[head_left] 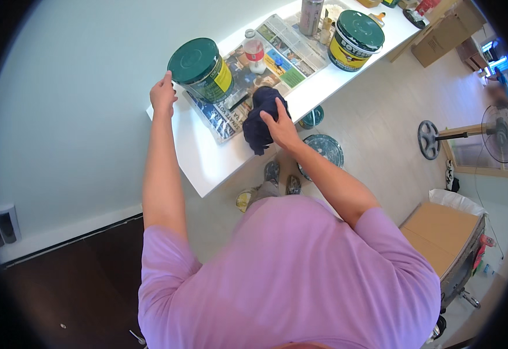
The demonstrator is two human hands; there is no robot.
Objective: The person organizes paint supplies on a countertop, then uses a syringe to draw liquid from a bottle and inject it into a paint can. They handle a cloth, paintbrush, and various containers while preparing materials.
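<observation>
My left hand (164, 95) is at the near left edge of a green paint bucket (216, 81), its fingers curled against the rim of the closed green lid. The bucket stands upright on spread newspaper. In my right hand (282, 125) is a bunched dark navy cloth (258, 131), held over the near edge of the white tabletop (201, 166). Between cloth and bucket lies a dark flat-edged tool (239, 100), partly hidden. Behind the cloth, a clear plastic bottle (254, 51) with a red label stands on the newspaper (289, 52).
A second lidded paint bucket (356, 41) stands farther right, near a spray can (310, 17). Below the table are a paint-smeared round lid or tub (324, 151) and a small green pail (312, 118). A pedestal fan (498, 134) and cardboard boxes (449, 38) are to the right.
</observation>
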